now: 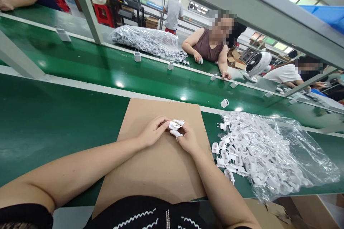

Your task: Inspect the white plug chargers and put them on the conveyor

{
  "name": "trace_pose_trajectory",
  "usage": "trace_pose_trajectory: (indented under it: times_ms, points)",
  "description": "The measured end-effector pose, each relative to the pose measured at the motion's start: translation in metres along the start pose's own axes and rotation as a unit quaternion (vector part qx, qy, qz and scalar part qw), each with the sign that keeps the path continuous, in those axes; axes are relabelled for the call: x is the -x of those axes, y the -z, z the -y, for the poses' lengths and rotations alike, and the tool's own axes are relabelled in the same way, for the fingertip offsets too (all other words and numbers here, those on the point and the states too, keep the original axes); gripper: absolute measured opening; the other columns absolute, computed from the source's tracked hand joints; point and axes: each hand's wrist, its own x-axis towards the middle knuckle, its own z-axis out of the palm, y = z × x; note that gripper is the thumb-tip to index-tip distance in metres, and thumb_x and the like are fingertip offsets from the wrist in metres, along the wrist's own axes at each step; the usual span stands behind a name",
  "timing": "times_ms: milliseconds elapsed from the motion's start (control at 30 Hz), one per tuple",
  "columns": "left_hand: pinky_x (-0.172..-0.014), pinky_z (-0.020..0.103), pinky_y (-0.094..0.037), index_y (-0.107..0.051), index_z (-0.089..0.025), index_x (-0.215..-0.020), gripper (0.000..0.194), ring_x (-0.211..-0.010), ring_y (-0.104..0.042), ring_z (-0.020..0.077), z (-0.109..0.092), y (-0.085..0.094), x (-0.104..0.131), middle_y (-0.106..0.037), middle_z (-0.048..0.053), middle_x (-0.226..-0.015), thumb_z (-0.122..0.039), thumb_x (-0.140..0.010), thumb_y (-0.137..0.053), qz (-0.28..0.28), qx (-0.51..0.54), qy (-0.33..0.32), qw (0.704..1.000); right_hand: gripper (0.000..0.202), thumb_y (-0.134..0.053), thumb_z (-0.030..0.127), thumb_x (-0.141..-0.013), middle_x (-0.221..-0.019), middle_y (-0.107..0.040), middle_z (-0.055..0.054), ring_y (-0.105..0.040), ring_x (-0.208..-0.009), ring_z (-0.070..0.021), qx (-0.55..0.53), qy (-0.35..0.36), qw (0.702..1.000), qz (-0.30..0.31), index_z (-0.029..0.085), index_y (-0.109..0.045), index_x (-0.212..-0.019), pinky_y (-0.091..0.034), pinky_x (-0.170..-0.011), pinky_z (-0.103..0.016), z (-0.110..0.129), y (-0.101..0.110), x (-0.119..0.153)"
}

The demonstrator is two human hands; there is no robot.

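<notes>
Over a brown cardboard sheet (158, 175), both hands meet on a small white charger plug part (174, 126). My left hand (156, 129) pinches its left end, thumb and fingers closed. From the other side my right hand (188, 137) grips it, with white coverings on the thumb and a fingertip. The fingers hide much of the part, so its details are hard to make out. To the right of the cardboard lies a heap of white plug parts (249, 150), spilling from a clear plastic bag (309, 154).
Beyond the cardboard runs a green conveyor belt (107, 66) carrying spaced white chargers, including a charger housing (224, 103). Grey metal posts (86, 7) and an overhead beam frame the line. Across it sit a co-worker (211, 44), another clear bag of parts (145, 39) and a white fan (258, 63).
</notes>
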Motion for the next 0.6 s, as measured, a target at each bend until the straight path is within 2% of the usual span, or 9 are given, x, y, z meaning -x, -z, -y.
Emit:
trace_pose_trajectory:
  times_ms: [200,333,600]
  points:
    - [-0.091,0.040,-0.058,-0.071,-0.022,-0.106,0.036,-0.105,-0.068,0.0253,0.0025,0.0004,0.0006,-0.073,0.008,-0.111,-0.053,-0.096,-0.055,0.006,0.014,0.004,1.000,0.039,-0.073,0.028,-0.088,-0.117,-0.073,-0.007,-0.071,-0.106,-0.0246,-0.006,0.006,1.000,-0.001,0.030,-0.071,-0.127,-0.060,-0.092,-0.040,0.0002,-0.0007,-0.0008]
    - [-0.087,0.039,-0.058,-0.071,-0.022,-0.106,0.033,-0.097,-0.068,0.0236,0.0040,-0.0003,0.0005,-0.073,0.008,-0.109,-0.050,-0.094,-0.059,0.002,0.013,0.004,1.000,0.038,-0.073,0.031,-0.088,-0.115,-0.073,-0.007,-0.071,-0.105,-0.0247,-0.007,0.008,1.000,0.000,0.030,-0.072,-0.126,-0.060,-0.092,-0.040,0.0028,-0.0003,-0.0014]
    - [-0.086,0.038,-0.056,-0.070,-0.021,-0.108,0.030,-0.094,-0.066,0.0225,0.0043,0.0000,0.0003,-0.071,0.008,-0.109,-0.041,-0.087,-0.063,0.009,0.002,0.009,1.000,0.037,-0.072,0.027,-0.087,-0.114,-0.073,-0.007,-0.071,-0.103,-0.0253,-0.009,0.010,1.000,-0.003,0.029,-0.073,-0.124,-0.060,-0.090,-0.041,0.0047,0.0003,-0.0009]
